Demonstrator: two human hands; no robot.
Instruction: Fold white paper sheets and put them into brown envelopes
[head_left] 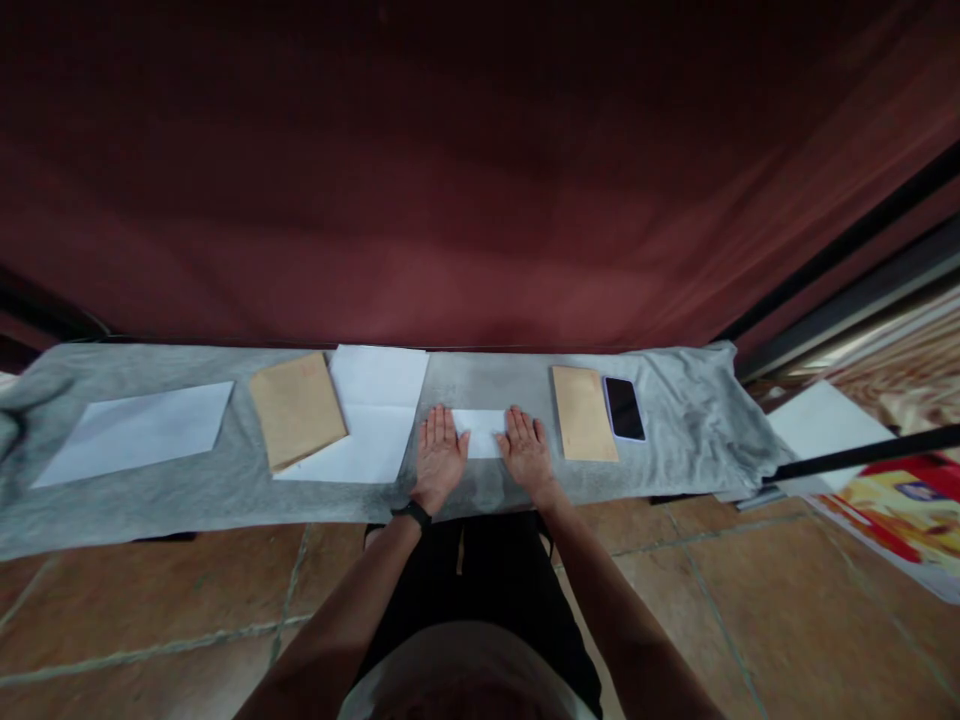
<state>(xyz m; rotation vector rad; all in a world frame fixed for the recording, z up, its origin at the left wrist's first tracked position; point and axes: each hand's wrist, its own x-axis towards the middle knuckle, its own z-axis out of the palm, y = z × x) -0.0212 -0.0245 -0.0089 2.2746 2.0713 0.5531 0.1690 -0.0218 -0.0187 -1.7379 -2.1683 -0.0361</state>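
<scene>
A small folded white paper (480,432) lies on the grey cloth (225,480) right in front of me. My left hand (439,458) rests flat on the cloth with its fingers stretched out, touching the paper's left edge. On the paper's right edge my right hand (526,452) lies flat too, fingers spread. Neither hand holds anything. A dark band sits on my left wrist.
To the left lie a brown envelope (298,408) on a white sheet (371,415) and another white sheet (135,430). To the right are a second brown envelope (583,412) and a phone (624,407). A dark red curtain hangs behind. Tiled floor below; papers at far right.
</scene>
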